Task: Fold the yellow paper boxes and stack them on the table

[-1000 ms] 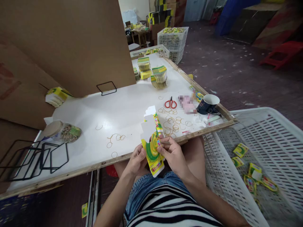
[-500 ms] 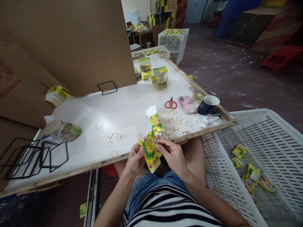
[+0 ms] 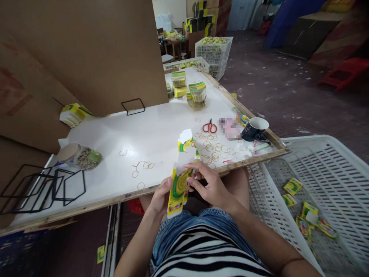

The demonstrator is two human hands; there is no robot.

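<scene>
Between my two hands, just off the table's front edge, is a yellow and green printed carton (image 3: 179,188) with a white flap at its top. My left hand (image 3: 162,194) grips its left side, thumb on the front. My right hand (image 3: 211,184) pinches the right edge, fingers bent around it. Right behind it on the table edge lies a small stack of flat cartons (image 3: 187,142) in the same print, partly covered by the held one. Loose rubber bands (image 3: 213,151) lie to the right of that stack.
Red-handled scissors (image 3: 210,127), a dark mug (image 3: 255,129) and a clear jar (image 3: 89,158) stand or lie on the white table (image 3: 109,138). Bundled cartons (image 3: 197,92) sit farther back. A white crate (image 3: 323,144) with several small boxes is at my right. Black wire frames (image 3: 69,186) lie left.
The carton has turned more upright, showing its broad front and white top flap. My right fingers have shifted up along its edge. The camera view has moved slightly.
</scene>
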